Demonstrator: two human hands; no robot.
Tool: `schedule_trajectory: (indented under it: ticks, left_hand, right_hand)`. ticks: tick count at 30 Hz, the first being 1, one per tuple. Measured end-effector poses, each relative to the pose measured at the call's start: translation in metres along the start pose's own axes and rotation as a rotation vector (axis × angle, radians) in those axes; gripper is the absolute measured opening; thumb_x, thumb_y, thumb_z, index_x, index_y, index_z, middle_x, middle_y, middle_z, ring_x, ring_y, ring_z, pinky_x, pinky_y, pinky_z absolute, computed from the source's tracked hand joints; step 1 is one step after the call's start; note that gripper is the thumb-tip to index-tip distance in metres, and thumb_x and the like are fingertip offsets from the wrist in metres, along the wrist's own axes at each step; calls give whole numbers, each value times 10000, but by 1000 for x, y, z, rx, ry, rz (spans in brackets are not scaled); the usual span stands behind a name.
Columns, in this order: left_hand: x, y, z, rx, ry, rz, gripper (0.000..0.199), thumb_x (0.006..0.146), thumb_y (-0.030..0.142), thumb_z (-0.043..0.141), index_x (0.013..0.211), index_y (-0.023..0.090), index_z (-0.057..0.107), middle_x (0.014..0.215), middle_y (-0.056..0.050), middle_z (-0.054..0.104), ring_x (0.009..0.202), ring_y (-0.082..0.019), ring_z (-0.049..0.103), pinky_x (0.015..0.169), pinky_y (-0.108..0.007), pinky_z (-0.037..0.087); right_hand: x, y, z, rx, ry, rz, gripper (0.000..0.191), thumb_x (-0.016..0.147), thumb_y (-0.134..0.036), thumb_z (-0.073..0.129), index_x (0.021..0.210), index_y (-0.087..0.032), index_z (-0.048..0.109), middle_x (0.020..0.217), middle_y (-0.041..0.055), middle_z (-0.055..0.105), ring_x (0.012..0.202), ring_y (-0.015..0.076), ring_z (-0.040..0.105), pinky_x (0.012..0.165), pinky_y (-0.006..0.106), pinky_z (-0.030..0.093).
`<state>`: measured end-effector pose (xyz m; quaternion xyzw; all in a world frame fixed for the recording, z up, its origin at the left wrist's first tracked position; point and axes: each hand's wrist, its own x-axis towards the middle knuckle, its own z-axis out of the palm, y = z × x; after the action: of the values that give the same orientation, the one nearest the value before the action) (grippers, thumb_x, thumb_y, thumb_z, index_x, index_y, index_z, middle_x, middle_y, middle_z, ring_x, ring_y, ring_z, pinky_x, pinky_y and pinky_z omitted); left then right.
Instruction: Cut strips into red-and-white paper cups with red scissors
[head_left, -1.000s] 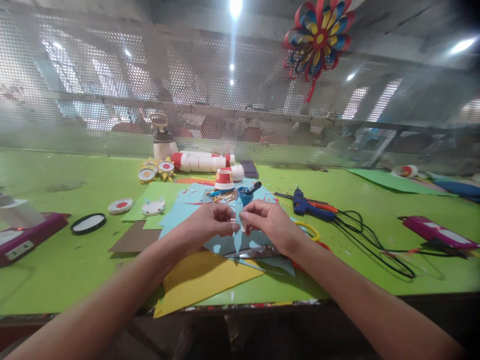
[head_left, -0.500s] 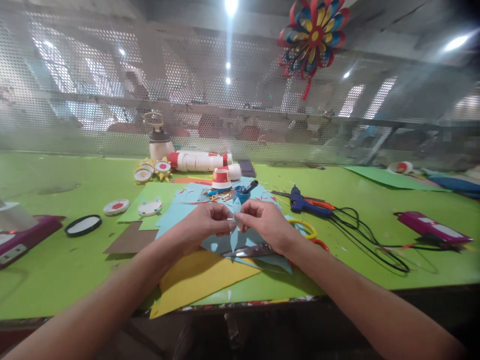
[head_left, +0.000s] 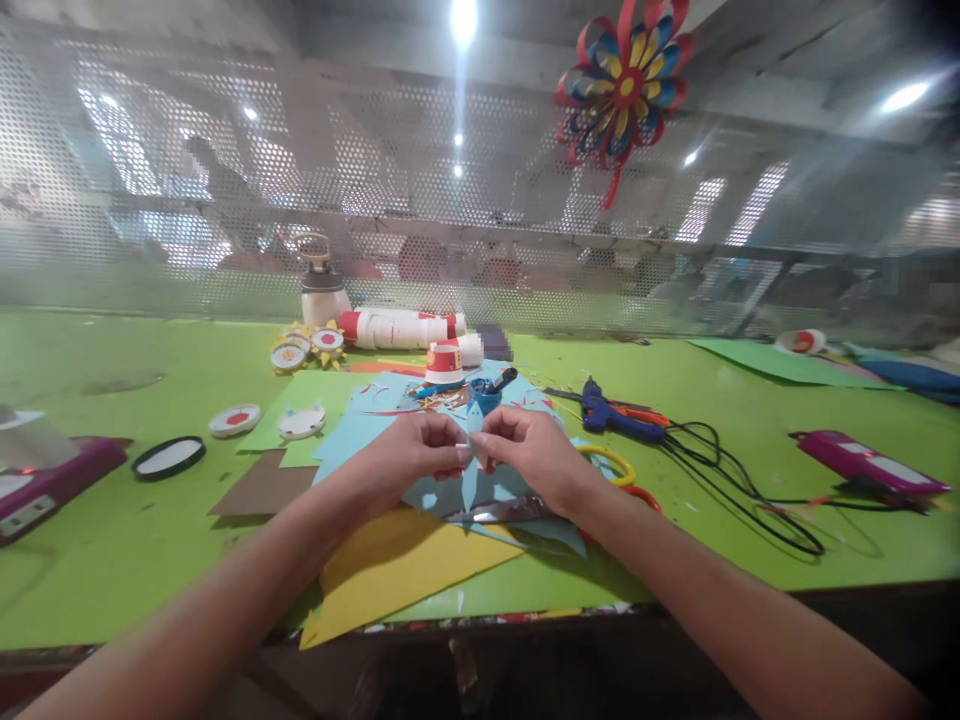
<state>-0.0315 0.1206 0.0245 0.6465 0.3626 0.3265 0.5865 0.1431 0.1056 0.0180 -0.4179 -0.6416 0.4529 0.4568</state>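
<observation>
Between my two hands stands a narrow light-blue paper cutout (head_left: 470, 484) with pointed ends, held upright over the blue sheets. My left hand (head_left: 426, 445) pinches it from the left, thumb and finger pressed together. From the other side my right hand (head_left: 521, 445) grips the same cutout near its middle. Just beyond the fingers is a small blue pot (head_left: 485, 398) with a black marker lying across its top. Scissors (head_left: 499, 511) lie under my right hand, blades pointing left, with yellow and red handles partly hidden by the wrist.
Yellow card (head_left: 405, 575) and brown card (head_left: 262, 485) lie near the front edge. To the right are a blue glue gun (head_left: 622, 418), its looping black cable (head_left: 720, 470) and a purple power strip (head_left: 870, 462). A red and white paper cup (head_left: 445, 363) stands behind the pot.
Both hands keep their pinch on the cutout with hardly any movement. The whole view has shifted slightly, so the table appears a little lower.
</observation>
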Motion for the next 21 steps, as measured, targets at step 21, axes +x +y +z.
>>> schedule_trajectory:
  ticks: [21]
  left_hand:
    - [2, -3, -3, -37, 72, 18, 237, 630, 286, 746, 713, 153, 569, 565, 36, 565, 550, -94, 463, 566, -249, 336]
  right_hand:
    - [-1, -1, -1, 48, -63, 67, 277, 736, -423, 686, 756, -162, 595, 654, -5, 614, 598, 119, 558, 618, 287, 458]
